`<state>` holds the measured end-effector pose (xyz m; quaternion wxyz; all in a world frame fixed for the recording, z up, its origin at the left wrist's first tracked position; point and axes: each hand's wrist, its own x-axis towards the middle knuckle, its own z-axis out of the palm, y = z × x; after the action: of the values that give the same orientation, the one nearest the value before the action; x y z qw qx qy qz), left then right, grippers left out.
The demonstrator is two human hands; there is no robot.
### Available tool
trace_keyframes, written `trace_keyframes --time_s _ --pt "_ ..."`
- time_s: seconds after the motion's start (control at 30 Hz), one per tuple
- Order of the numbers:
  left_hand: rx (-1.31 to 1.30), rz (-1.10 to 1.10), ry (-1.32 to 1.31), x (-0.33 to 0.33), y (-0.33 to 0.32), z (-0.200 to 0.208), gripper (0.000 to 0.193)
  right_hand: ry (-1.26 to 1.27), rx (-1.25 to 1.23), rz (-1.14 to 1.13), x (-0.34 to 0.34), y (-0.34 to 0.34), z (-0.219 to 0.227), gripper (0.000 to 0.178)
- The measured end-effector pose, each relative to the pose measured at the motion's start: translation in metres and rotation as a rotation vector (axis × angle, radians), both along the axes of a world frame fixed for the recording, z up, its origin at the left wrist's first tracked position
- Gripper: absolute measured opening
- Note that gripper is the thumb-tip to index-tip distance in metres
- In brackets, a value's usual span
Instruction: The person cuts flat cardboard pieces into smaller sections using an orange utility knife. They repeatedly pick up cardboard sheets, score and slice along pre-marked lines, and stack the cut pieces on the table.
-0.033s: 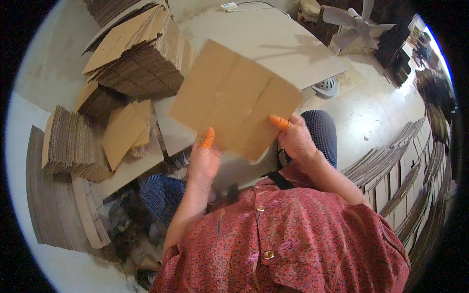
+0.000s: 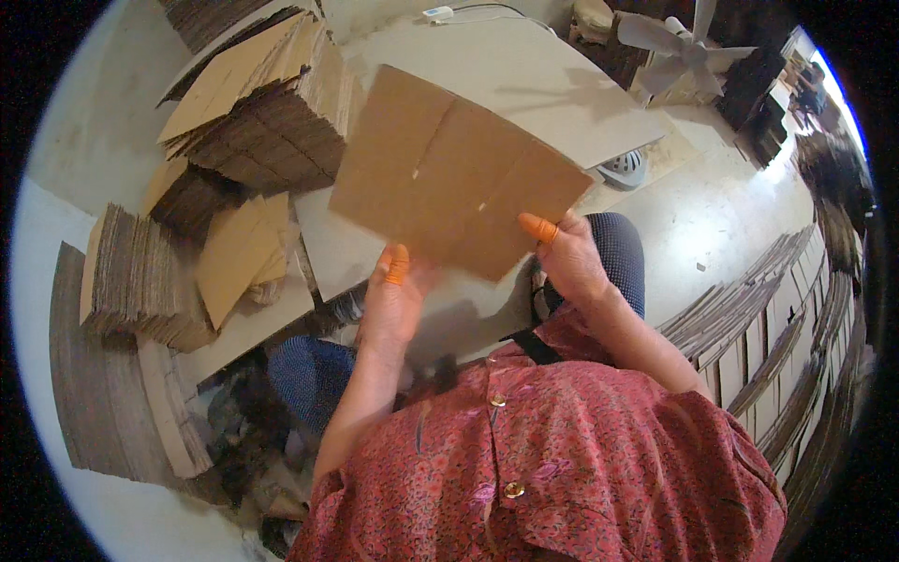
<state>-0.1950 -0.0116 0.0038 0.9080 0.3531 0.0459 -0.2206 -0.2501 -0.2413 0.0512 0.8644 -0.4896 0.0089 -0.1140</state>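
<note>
A brown cardboard sheet (image 2: 459, 173) with creases and two small slots is held up in front of me, tilted, above the near edge of the table. My left hand (image 2: 393, 302) grips its near left edge, thumb on top and fingers mostly hidden beneath. At the near right edge my right hand (image 2: 573, 258) pinches it the same way. Both thumbs wear orange finger cots. Left of the sheet, a few loose cardboard pieces (image 2: 243, 245) lean on a stack (image 2: 145, 276) of upright cardboard.
A tall cardboard stack (image 2: 272, 131) rises at the table's far left. The pale tabletop (image 2: 487, 56) extends behind the sheet. A fan (image 2: 688, 47) stands far right, near a grey slotted shoe (image 2: 626, 169). Rows of cardboard (image 2: 749, 309) line the floor at right.
The sheet has tilted slightly, its right corner shifting right and its lower edge rising. Both hands keep hold of it, with the right thumb moved a little.
</note>
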Motion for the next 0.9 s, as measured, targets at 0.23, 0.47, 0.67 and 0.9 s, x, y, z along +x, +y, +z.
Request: trace_keyframes --time_s 0.23,0.47,0.67,0.9 --pt "0.356 -0.023 -0.051 -0.003 0.007 -0.005 0.035 -0.159 -0.665 -0.333 0.036 -0.022 -0.023 0.018" --pt "0.558 0.003 -0.147 -0.003 0.008 -0.004 0.033 -0.021 -1.001 -0.308 0.034 -0.027 -0.042 0.015" --pt "0.735 0.083 -0.349 0.002 0.005 0.015 0.038 -0.152 -0.958 -0.333 0.019 -0.013 -0.033 0.017" --pt "1.001 0.312 -0.903 0.008 -0.013 0.042 0.056 -0.263 -1.09 -0.312 0.015 -0.012 -0.033 0.025"
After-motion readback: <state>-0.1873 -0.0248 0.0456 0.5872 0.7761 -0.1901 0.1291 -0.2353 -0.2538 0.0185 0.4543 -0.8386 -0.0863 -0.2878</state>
